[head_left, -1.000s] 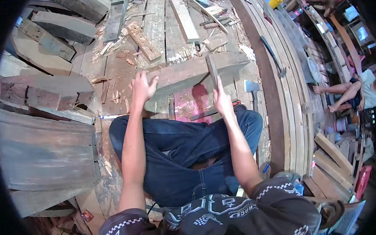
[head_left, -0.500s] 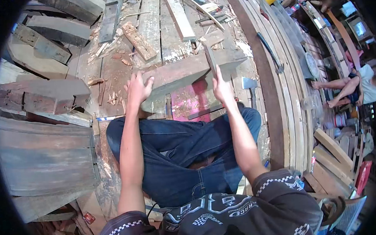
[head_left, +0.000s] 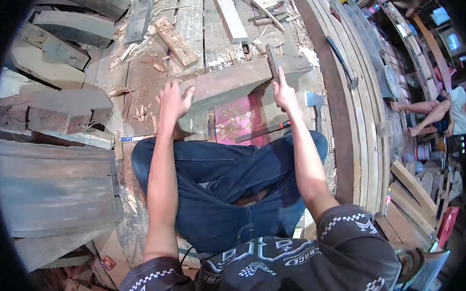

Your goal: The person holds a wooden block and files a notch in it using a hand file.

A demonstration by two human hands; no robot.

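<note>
A plank floor [head_left: 187, 21] littered with wood offcuts is shown, bordered along the right by a row of long boards [head_left: 367, 138]. The left side is taken up by a wide weathered panel [head_left: 56, 186], above which several heavy timbers [head_left: 57, 110] are stacked. In the centre, a person in jeans [head_left: 218, 162] and a dark printed shirt is seated cross-legged. At the far right, a second person in a white top [head_left: 459, 110] is seen seated among more timber.

Directly in front of the crossed legs, a thick wooden block [head_left: 229, 82] is laid slantwise on the floor, its right end set slightly farther off. Its left end is covered by the left hand [head_left: 174, 104], which is laid over it half open, the thumb spread away from the fingers. Near the block's right end, a dark flat strip [head_left: 272, 62] is gripped at its near end by the right hand [head_left: 284, 94], closed with the forefinger stretched along it; the strip is held across the block.

On the long boards, a hammer [head_left: 340, 60] is left lying. Just beside the block's right end, a broad-bladed axe [head_left: 313, 98] is seen. Between block and legs, a narrow tool [head_left: 259, 134] and pale shavings [head_left: 224, 129] are scattered over a pink patch [head_left: 242, 112].
</note>
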